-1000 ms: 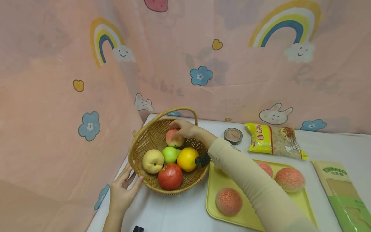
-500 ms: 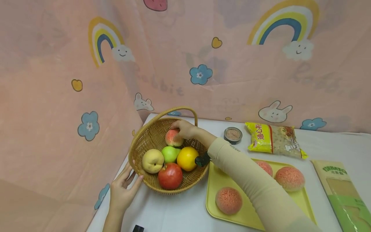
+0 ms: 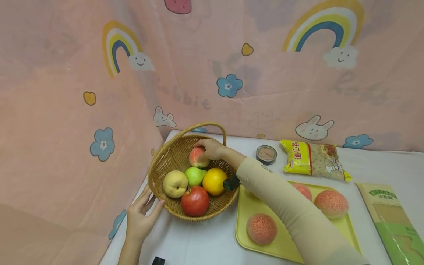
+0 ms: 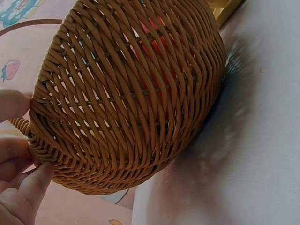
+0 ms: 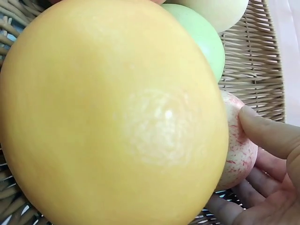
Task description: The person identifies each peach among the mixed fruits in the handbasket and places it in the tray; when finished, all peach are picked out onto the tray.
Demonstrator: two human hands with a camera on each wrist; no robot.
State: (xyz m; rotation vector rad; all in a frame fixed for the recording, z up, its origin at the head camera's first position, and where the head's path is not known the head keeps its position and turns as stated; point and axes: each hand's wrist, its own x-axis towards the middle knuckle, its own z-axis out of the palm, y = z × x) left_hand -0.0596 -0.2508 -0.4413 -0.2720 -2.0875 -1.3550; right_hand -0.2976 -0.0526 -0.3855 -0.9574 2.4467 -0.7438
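Note:
A wicker basket (image 3: 177, 156) stands at the middle of the head view. My left hand (image 3: 140, 217) grips its left rim, with thumb and fingertips about the edge in the left wrist view. Inside the basket, my right hand (image 3: 213, 149) holds a pink-and-white peach (image 3: 197, 156) at the back, thumb on one side and fingers on the other. Before it lie a pale yellow peach-like fruit (image 3: 175, 184), a green pear (image 3: 195, 176), an orange (image 3: 214, 181) and a red round fruit (image 3: 194, 201). The orange fills most of the right wrist view and hides part of the peach.
Right of the basket is a yellow tray (image 3: 243, 224) with several pinkish round buns (image 3: 261, 229), partly under the right sleeve (image 3: 291, 209). Behind it are a small round container (image 3: 266, 154) and a pasta bag (image 3: 314, 160). A green-and-tan package (image 3: 392, 221) lies far right.
Almost nothing differs. Both hands, the basket and the fruit keep their places; the head view shifts only slightly.

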